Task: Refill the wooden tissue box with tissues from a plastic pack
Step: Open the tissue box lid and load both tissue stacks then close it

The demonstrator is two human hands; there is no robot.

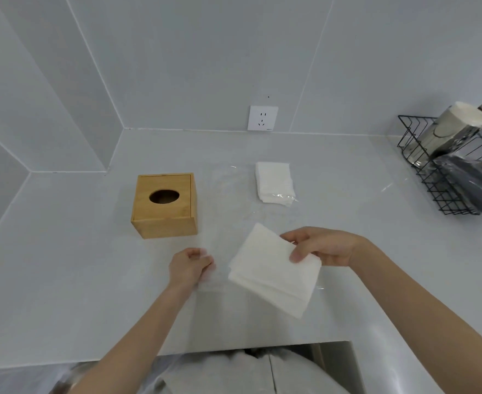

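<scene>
- Frankly, the clear plastic pack (228, 194) is hard to make out: only faint glints and creases on the pale countertop (63, 280) show where the film lies, running from the far stack of tissues toward the near edge, and I cannot tell where it ends.
- The left hand (190, 265) is curled closed at the near end of that film; it looks pinched on the plastic, though the film is too transparent to be certain.
- The wire rack (447, 172) at far right is cut off by the frame edge; it holds a shiny metal cylinder with a white roll in it (447, 129) and something dark wrapped in glossy plastic (473, 183), which I cannot identify.
- The wooden tissue box (164, 204) stands left of centre, lid on; its oval opening shows only a dark interior, with no tissue poking out.
- A smaller stack of white tissues (274, 183) lies far of the hands, to the right of the box, partly under a bit of clear film.
- The right hand (319, 245) grips a thick stack of folded white tissues (274, 271) at its far right corner, thumb on top and fingers beneath, holding it tilted above the counter.
- That held stack sits between the two hands, near and to the right of the box, well apart from it.
- A wall socket (262, 118) sits on the far wall.
</scene>
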